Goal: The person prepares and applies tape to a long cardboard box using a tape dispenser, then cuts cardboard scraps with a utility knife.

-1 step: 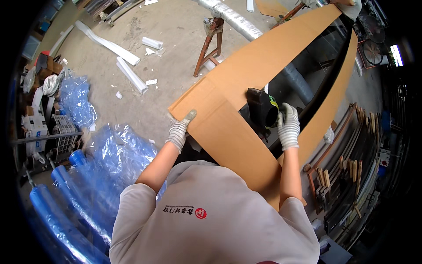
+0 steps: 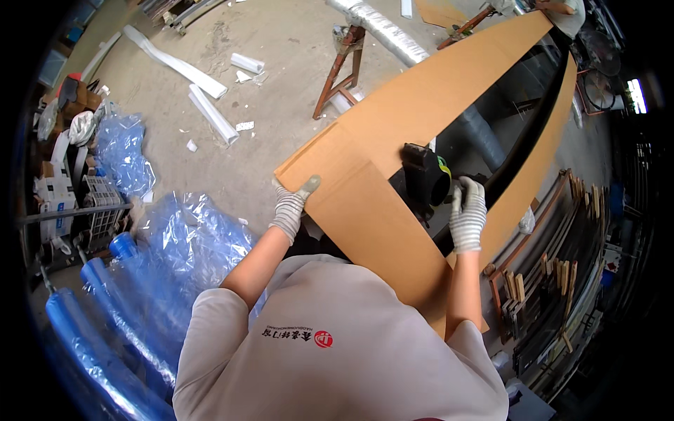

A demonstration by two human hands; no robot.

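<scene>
A large frame faced with brown cardboard strips point(image 2: 365, 210) stretches from in front of me to the far right, with a dark inner edge around its opening. My left hand point(image 2: 295, 205), in a striped pale glove, grips its near left corner, thumb on top and fingers hidden underneath. Inside the opening, by the near strip, sits a bulky black tool point(image 2: 425, 175) with a round hollow and a yellow-green band; its kind is unclear. Just right of that tool, my gloved right hand point(image 2: 468, 214) is raised over the opening, fingers slightly bent and apart from the thumb, with nothing visible between them.
Another person's arm point(image 2: 559, 8) reaches the frame's far end. A rusty trestle point(image 2: 340, 70) and a film-wrapped tube point(image 2: 382, 31) stand beyond. Blue plastic film point(image 2: 196, 235) and wrapped rolls point(image 2: 91, 337) lie at left, white foam strips point(image 2: 213, 114) on the floor, racked profiles point(image 2: 562, 281) at right.
The right hand's fingers have bent a little more, and the hand sits slightly farther from the black tool. The whole view has shifted slightly; my left hand keeps its hold on the cardboard corner.
</scene>
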